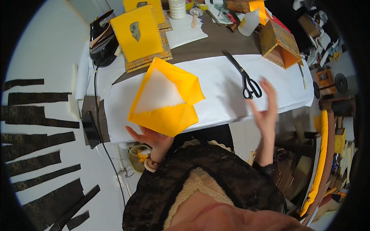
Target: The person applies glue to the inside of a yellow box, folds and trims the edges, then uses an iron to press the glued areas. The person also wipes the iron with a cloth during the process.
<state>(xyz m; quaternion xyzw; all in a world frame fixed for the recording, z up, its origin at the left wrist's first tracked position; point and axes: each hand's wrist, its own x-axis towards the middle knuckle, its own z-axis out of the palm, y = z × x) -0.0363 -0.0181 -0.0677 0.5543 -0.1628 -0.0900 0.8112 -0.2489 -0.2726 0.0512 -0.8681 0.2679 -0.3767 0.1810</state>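
My left hand supports a yellow fabric piece from below at the near edge of the white-covered table. Part of that hand is hidden under the piece, while some fingers stick out to the left. White padding shows in the middle of the fabric, whose right side has folded, pointed flaps. My right hand is raised over the table's right part, fingers apart and holding nothing. Just beyond its fingertips lie black-handled scissors, blades pointing away and to the left.
Yellow panels with patterned edges stand at the back left beside a black iron. A patterned open box and a white bottle are at the back right. Dark fabric strips lie on the left surface; a cable runs down.
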